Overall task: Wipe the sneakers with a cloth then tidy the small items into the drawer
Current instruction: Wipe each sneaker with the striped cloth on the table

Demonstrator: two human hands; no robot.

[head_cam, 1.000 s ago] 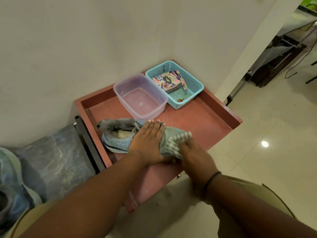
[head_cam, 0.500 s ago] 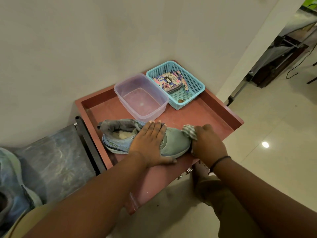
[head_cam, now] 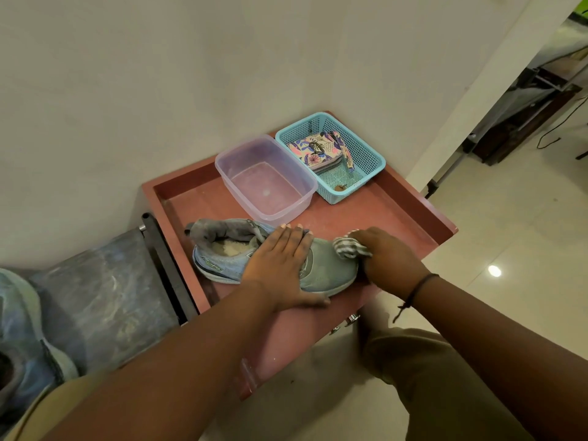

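Left hand [head_cam: 280,262] lies flat, fingers straight and together, pinning the sneaker [head_cam: 270,259] to the red surface [head_cam: 375,218]; right hand [head_cam: 386,259], fingers clamped on the striped cloth [head_cam: 348,248], rubs the toe.

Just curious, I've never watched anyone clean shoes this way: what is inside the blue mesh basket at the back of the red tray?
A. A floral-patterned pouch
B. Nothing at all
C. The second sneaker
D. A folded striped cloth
A: the blue mesh basket holds a floral-patterned pouch, while the striped cloth is in the right hand at the toe of the sneaker.
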